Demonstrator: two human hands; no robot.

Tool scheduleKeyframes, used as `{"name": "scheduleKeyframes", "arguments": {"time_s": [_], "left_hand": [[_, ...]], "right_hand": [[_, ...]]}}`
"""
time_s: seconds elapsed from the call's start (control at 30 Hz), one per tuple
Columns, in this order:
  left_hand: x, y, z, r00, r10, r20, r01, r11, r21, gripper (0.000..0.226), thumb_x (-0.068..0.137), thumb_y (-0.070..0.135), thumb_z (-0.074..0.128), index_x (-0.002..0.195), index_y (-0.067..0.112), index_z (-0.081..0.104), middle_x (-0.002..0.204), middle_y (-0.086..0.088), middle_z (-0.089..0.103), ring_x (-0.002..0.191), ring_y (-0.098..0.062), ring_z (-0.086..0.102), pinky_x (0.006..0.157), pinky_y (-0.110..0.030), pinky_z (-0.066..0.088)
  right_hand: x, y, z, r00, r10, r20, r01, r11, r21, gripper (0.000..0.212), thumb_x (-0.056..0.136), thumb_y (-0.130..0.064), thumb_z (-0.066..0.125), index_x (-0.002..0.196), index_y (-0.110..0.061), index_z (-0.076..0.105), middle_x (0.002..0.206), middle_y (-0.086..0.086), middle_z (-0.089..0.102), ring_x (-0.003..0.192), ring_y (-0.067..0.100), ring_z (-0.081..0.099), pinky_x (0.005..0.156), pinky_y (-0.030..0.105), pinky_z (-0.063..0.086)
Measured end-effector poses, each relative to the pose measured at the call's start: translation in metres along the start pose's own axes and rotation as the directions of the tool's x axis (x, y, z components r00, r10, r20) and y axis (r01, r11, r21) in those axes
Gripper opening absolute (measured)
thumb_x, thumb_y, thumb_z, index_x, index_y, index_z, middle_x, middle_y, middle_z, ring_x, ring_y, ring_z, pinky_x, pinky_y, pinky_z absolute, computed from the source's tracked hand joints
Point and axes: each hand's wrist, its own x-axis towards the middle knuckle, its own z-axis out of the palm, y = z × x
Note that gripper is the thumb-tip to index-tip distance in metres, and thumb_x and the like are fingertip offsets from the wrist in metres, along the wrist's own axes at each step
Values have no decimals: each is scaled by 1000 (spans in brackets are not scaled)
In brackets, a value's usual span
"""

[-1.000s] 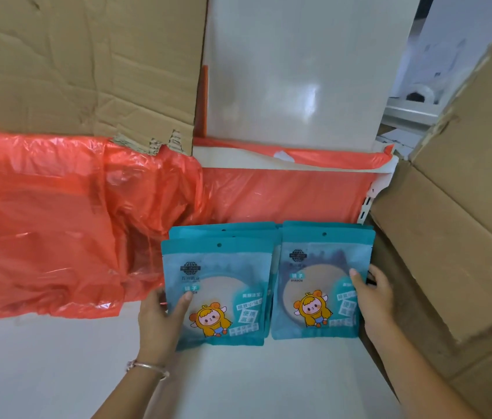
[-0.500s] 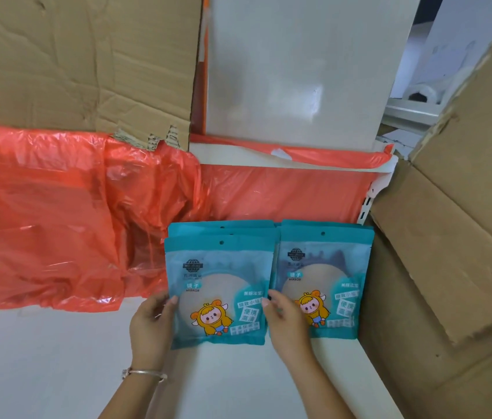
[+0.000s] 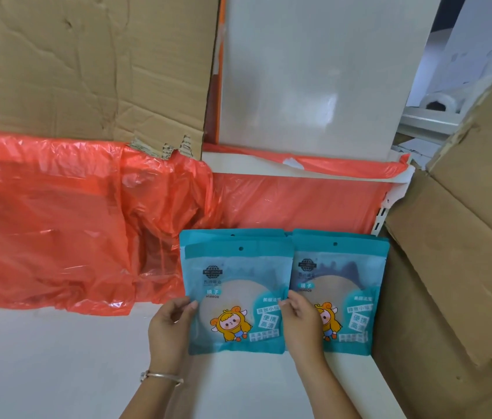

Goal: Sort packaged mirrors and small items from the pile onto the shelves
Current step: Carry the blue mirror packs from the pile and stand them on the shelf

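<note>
Two stacks of teal packaged mirrors stand side by side on the white shelf (image 3: 57, 358), leaning back against red plastic. The left mirror stack (image 3: 235, 285) has a cartoon figure on its front pack. My left hand (image 3: 169, 331) grips its left edge, thumb on the front. My right hand (image 3: 299, 322) grips its right edge, partly covering the right mirror stack (image 3: 347, 285). The right stack sits against a cardboard box.
Crumpled red plastic sheet (image 3: 57, 225) lines the back of the shelf. Torn cardboard (image 3: 87, 65) stands above it at the left. A large cardboard box (image 3: 465, 252) walls the right side. A white panel (image 3: 314, 71) rises behind.
My right hand left the right stack's outer edge and moved to the right edge of the left stack. The left stack now stands a little straighter next to the right one.
</note>
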Motion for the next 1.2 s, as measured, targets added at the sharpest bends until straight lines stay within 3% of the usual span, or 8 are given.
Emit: {"name": "scheduleKeyframes", "arguments": {"time_s": [0.13,0.2,0.33,0.47,0.6,0.83,1.03,1.2], "left_hand": [[1,4,-6,1000,20,-8,-20,999,-26,14,85,5,64,82,17,68,88,-7,68,83,-23,60,79,-34,50],[-1,9,-6,1000,26,7,-26,999,-32,15,86,4,63,81,18,67,87,-4,68,81,-20,59,75,-29,49],[-3,16,-6,999,21,37,-20,1000,-6,11,88,6,60,86,16,66,85,3,66,81,-15,58,61,-15,47],[-7,20,-11,998,49,43,-49,999,17,11,89,10,60,97,17,65,87,8,64,80,-9,57,53,0,43],[-10,20,-16,998,62,18,-63,996,59,19,89,13,60,108,15,65,86,12,61,79,-8,54,58,-7,42],[-20,15,-19,999,36,-13,-35,995,96,28,91,11,57,119,9,63,100,0,63,86,-14,55,72,-19,40],[-32,13,-42,997,3,-80,9,988,154,30,89,8,57,117,16,64,109,-2,66,89,-6,58,84,-26,41],[-45,24,-94,986,3,-168,30,980,196,27,90,10,57,114,18,65,107,2,67,93,1,59,84,-20,42]], "right_hand": [[-4,5,2,999,43,30,-43,999,-2,18,96,-10,49,103,-17,65,101,-2,70,90,15,68,75,41,59],[-6,4,2,997,58,45,-57,998,-9,18,96,-11,49,100,-17,66,99,-4,70,88,14,68,75,45,59],[-6,3,-1,994,81,71,-81,997,0,18,96,-8,49,103,-13,65,106,-3,68,98,17,66,75,39,60],[-12,3,-7,995,84,54,-85,996,15,26,96,-6,48,116,-15,61,110,0,65,101,16,63,69,24,55],[-20,0,-15,997,65,37,-67,997,39,27,96,-1,46,114,-17,56,103,-2,60,95,12,56,61,13,40],[-34,9,-17,998,56,33,-58,997,57,29,92,5,49,106,-19,57,104,1,59,99,16,56,60,13,44],[-47,8,4,980,12,199,-21,999,43,28,93,3,51,106,-20,57,105,-2,56,101,13,55,55,8,48],[-65,-3,60,915,-94,393,85,996,40,35,88,8,52,90,-26,60,98,1,60,86,14,56,67,7,43]]}}
